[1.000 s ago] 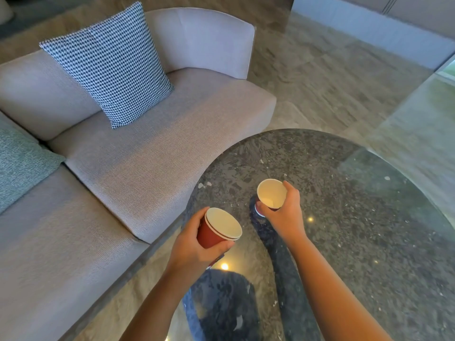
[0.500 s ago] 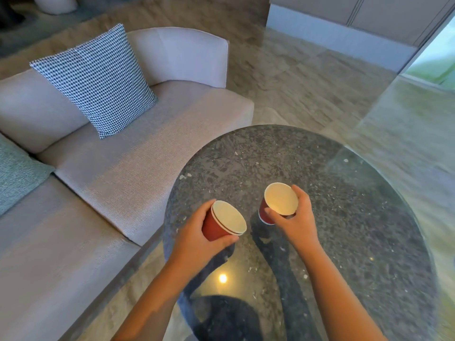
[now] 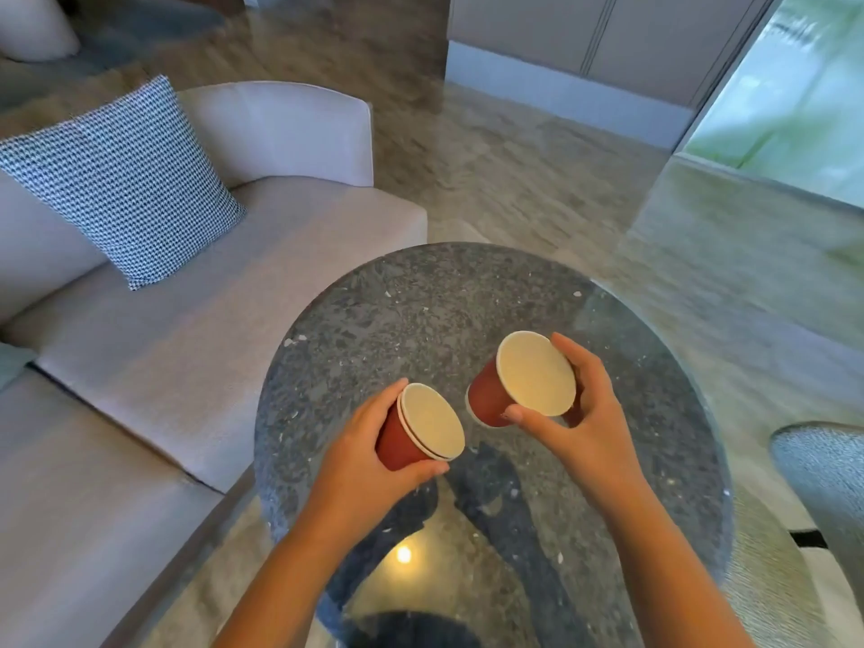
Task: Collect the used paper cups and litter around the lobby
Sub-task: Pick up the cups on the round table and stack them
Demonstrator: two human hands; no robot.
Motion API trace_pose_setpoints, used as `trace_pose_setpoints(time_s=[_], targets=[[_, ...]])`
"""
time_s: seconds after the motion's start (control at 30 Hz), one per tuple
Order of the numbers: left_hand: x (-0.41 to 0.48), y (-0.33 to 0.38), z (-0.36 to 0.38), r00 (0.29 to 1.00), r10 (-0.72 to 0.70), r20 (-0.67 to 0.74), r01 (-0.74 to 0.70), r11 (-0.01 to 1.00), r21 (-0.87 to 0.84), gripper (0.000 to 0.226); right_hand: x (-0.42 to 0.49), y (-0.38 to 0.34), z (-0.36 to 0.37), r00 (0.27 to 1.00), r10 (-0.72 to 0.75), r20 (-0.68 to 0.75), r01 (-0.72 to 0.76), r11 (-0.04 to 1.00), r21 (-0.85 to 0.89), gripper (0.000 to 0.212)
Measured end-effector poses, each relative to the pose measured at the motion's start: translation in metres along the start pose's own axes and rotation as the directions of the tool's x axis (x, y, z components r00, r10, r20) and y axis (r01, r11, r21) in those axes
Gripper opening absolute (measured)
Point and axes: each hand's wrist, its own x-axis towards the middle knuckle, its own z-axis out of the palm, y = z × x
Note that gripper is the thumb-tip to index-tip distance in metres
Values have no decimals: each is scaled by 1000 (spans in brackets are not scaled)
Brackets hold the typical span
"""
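Paper cups tilted, mouths camera-ward, bases seemingly leftward

Nearer paper cup brick red outside with a cream inside, farther paper cup the same red and cream, surface dark grey with pale speckles (much like terrazzo), sofa pale greige, cushion black-and-white houndstooth, floor veined beige-brown.

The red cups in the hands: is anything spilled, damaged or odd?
Nothing is spilled or damaged. The right cup and left cup are held tilted above the table and look empty. One oddity: the left cup shows a double rim, so it may be two nested cups.
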Motion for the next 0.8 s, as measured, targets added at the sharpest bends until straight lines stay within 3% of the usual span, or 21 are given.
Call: trace_pose_setpoints(time_s=[0.17,0.57,0.8], targets=[[-2,14,12,998,24,51,-23,1000,-2,79,-11,-16,-19,997,-51,66,46,996,72,78],[-4,48,27,992,94,84,-93,996,-9,80,-17,-26,-41,970,-41,239,-12,976,216,78],[-4,59,25,992,115,52,-112,992,-57,78,-11,-22,-38,939,-30,341,-44,977,208,72]])
